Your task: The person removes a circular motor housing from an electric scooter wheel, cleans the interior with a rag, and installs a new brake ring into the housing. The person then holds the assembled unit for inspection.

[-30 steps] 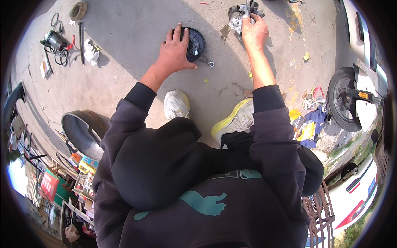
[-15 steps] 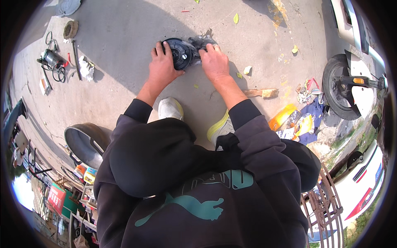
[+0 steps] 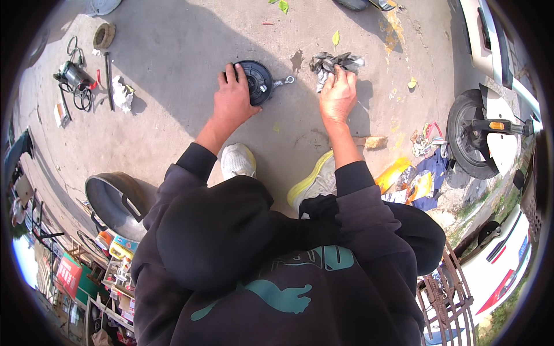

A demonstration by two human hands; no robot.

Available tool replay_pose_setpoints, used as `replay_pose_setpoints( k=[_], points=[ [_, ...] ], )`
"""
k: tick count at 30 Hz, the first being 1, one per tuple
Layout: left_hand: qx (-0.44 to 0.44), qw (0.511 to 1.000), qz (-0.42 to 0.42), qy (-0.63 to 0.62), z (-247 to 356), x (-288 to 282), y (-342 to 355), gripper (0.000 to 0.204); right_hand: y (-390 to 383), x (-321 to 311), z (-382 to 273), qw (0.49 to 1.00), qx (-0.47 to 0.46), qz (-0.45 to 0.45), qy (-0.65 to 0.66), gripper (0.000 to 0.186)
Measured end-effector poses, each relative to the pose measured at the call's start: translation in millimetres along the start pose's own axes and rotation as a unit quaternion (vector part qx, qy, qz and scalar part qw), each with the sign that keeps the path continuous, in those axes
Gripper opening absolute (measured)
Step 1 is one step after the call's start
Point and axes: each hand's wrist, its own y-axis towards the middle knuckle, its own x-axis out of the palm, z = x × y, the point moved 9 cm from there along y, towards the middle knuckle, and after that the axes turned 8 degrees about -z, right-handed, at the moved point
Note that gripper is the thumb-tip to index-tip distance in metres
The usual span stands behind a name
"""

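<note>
On the concrete lies a round black part that looks like a drum brake plate (image 3: 258,81), with a short metal arm (image 3: 284,81) ending in a ring at its right side. My left hand (image 3: 232,99) grips its left rim, fingertips over the top edge and thumb along the bottom. Off to the right, my right hand (image 3: 339,97) pinches a crumpled, grey-and-black stained rag (image 3: 341,61), apart from the round part. A dark wet patch (image 3: 296,59) marks the ground between the two.
Left stand a corded power tool (image 3: 74,76), a dark bar (image 3: 109,81), crumpled paper (image 3: 122,95) and a ring-shaped part (image 3: 104,36). A metal basin (image 3: 118,202) is near my left elbow. Right are a brush (image 3: 375,142), a rag heap (image 3: 430,176) and a scooter wheel (image 3: 468,124).
My right hand has moved right, away from the round part, carrying the rag with it. The metal arm with its ring now shows. My left hand stays on the rim.
</note>
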Motion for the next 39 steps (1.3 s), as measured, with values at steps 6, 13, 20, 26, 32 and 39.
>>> replay_pose_setpoints(
  k=[6, 13, 20, 26, 32, 39],
  points=[
    [0.014, 1.0, 0.026, -0.008, 3.2, -2.8, 9.2, 0.126, -15.9, 68.7, -31.8, 0.975, -0.125, -0.162, -0.091, 0.024],
    [0.079, 0.996, -0.038, 0.009, -2.2, 1.0, -0.1, 0.121, 99.4, -108.8, 114.8, 0.937, -0.029, -0.185, -0.294, 0.028],
    [0.145, 0.985, -0.032, 0.084, -26.9, -11.0, -21.3, 0.128, 24.3, -73.8, 176.3, 0.914, 0.133, -0.213, -0.319, 0.043],
    [0.142, 0.984, 0.088, -0.068, -28.4, 1.0, -67.7, 0.117, 36.9, -61.1, 76.2, 0.874, 0.166, -0.297, -0.348, 0.043],
    [0.054, 0.955, 0.201, -0.211, -84.6, -11.7, -90.7, 0.038, 139.4, -87.5, -105.0, 0.926, -0.082, -0.361, -0.071, 0.049],
    [-0.183, 0.899, 0.326, -0.227, -221.4, -96.4, -43.6, 0.052, 167.3, -139.2, -200.2, 0.929, -0.184, -0.308, -0.092, 0.044]
  ],
)
